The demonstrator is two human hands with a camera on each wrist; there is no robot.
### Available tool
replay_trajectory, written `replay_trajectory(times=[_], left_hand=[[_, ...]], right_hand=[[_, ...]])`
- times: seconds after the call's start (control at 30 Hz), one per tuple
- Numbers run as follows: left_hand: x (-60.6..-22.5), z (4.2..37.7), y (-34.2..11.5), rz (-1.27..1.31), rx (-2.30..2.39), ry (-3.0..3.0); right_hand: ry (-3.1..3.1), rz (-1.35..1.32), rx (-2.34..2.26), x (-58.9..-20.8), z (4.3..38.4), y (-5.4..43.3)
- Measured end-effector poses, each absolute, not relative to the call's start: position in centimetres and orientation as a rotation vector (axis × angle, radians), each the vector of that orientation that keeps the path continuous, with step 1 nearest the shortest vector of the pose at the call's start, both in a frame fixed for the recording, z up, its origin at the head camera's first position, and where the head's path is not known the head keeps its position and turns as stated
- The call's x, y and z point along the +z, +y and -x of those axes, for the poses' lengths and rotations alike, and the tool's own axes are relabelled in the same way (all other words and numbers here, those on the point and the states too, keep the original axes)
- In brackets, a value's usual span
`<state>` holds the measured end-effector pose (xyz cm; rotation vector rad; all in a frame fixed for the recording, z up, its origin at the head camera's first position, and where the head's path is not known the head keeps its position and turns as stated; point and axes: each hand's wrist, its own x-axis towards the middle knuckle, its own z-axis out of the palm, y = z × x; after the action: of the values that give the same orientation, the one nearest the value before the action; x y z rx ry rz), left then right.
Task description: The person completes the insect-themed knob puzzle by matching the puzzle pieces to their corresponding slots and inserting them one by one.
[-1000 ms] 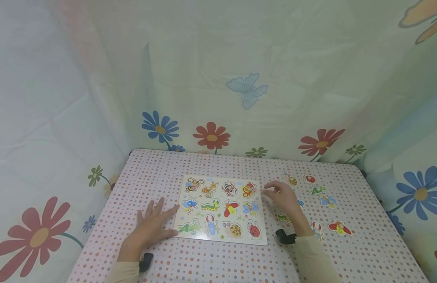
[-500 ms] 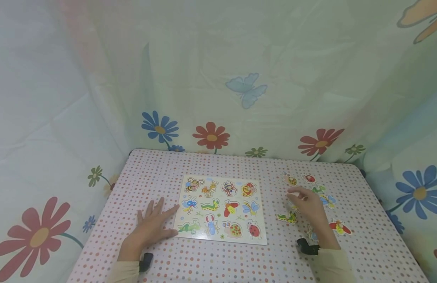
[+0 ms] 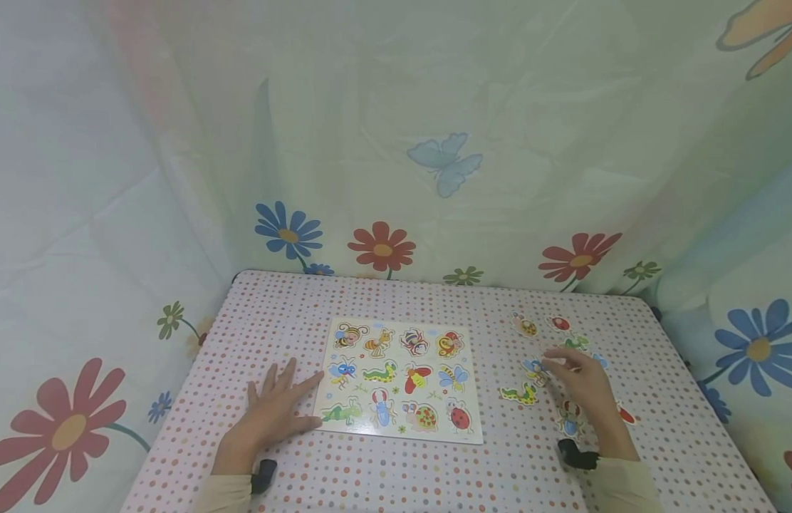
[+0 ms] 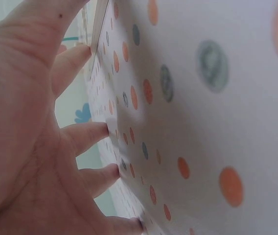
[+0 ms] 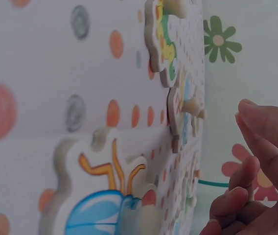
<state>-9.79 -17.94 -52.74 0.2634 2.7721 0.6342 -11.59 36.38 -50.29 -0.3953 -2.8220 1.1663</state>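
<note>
My left hand [image 3: 277, 402] lies with fingers spread on the dotted table, thumb and index finger at the left edge of the insect puzzle board [image 3: 383, 427]. In the left wrist view the fingertips [image 4: 110, 170] touch the tablecloth. My right hand [image 3: 585, 381] is over the loose pieces, fingers loosely bent, nothing held. Its fingertips are beside a blue-and-yellow mosquito piece [image 3: 533, 370]. A green caterpillar piece [image 3: 519, 394] and a blue stag beetle piece [image 3: 570, 420] lie nearby; the right wrist view shows knobs on the caterpillar piece [image 5: 161, 46] and beetle piece [image 5: 97, 210].
Several more pieces lie at the right: a spotted snail-like one [image 3: 525, 325], a ladybird [image 3: 559, 323], a green grasshopper [image 3: 577, 343] and a red-winged one [image 3: 627, 415] partly hidden by my right hand. A flower-printed curtain [image 3: 370, 178] hangs behind the dotted table [image 3: 383, 484].
My right hand has moved right from beside the board to the loose pieces, uncovering the mosquito and beetle pieces. My left hand has stayed in place.
</note>
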Motion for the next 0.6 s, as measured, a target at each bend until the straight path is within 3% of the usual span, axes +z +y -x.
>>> replay_trajectory(times=[0.6], left_hand=[[-53.1,9.9,-17.9,-0.258,0.625,2.784]], right_hand=[[-2.939,0.434,1.291,-51.4,12.3,37.0]])
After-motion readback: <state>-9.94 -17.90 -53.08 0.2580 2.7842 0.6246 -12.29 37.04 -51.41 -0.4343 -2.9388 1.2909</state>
